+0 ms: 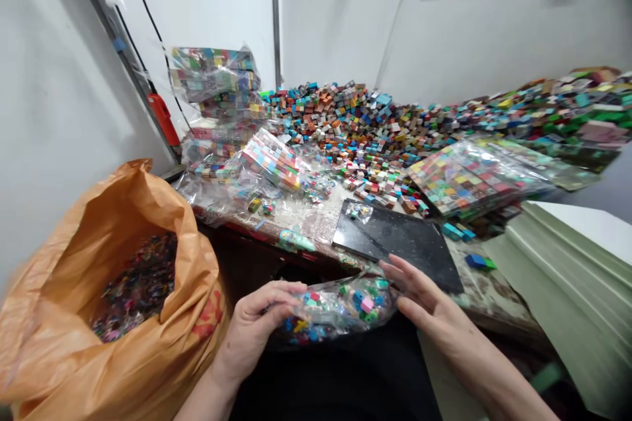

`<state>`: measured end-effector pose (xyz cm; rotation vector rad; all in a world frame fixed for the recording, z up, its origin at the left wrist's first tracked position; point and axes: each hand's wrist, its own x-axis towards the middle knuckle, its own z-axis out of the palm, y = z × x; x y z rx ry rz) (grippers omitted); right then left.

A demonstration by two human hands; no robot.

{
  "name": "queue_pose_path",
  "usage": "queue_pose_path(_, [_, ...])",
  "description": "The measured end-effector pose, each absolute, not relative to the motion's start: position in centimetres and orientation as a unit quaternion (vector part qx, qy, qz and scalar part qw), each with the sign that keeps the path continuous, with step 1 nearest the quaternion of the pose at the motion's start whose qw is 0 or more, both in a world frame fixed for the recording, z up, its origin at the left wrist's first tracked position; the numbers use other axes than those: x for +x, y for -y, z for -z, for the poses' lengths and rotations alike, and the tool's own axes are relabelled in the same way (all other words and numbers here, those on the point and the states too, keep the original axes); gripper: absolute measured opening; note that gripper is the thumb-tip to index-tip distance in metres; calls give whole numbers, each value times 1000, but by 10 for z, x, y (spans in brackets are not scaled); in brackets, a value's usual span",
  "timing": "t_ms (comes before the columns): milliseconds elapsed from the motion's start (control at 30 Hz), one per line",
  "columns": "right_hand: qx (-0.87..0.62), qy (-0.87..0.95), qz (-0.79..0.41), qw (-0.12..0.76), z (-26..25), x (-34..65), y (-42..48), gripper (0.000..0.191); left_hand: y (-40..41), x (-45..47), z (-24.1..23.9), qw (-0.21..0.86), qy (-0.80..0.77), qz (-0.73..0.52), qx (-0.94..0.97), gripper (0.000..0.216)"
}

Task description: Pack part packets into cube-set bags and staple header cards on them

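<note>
A clear plastic bag (340,306) of small colourful pieces lies across my lap, just in front of the table edge. My left hand (261,316) grips the bag's left end between thumb and fingers. At the other end, my right hand (419,299) has its fingers spread and its fingertips against or very near the plastic; firm contact cannot be made out. Past the bag, a black board (395,243) rests on the table with a small clear packet (359,212) on its far left corner.
To my left stands an open orange sack (197,276) of small pieces. Wrapped stacks of small boxes (217,92) rise at the table's back left. Loose little boxes (345,112) are heaped along the wall. Another wrapped block (464,177) and pale green sheets (548,276) are on the right.
</note>
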<state>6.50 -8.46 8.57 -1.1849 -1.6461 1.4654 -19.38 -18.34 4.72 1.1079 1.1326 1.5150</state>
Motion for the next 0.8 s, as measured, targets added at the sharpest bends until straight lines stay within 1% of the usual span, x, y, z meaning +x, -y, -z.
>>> queue_pose_path(100, [-456,614,-559,320,-94,55,86,33,183,-199,-48,462,-468,-623,423,10])
queue_pose_path(167, [-476,622,-532,321,-103,56,88,26,179,-202,-50,465,-467,-632,408,10])
queue_pose_path(267, [-491,646,-477,338,-122,65,94,25,171,-203,-53,461,-446,-662,388,10])
queue_pose_path(367, [-500,685,-393,354,-138,77,101,24,163,-196,-51,468,-424,-679,375,11])
queue_pose_path(467, [-514,718,-341,321,-140,87,103,24,162,-184,-45,486,-435,-649,393,12])
queue_pose_path(567, [-487,771,-298,283,-133,97,103,23,163,-176,-43,493,-441,-614,431,14])
queue_pose_path(633, [-451,816,-215,290,-132,103,104,24,164,-174,-45,493,-435,-602,454,15])
queue_pose_path(700, [-410,856,-112,295,-136,104,107,32,165,-173,-48,493,-436,-595,461,15])
queue_pose_path(767, [-356,897,-39,259,-143,101,110,38,167,-173,-50,492,-439,-590,466,15])
queue_pose_path(800, [-327,915,-16,236,-148,97,112,38,168,-173,-51,491,-440,-589,468,14])
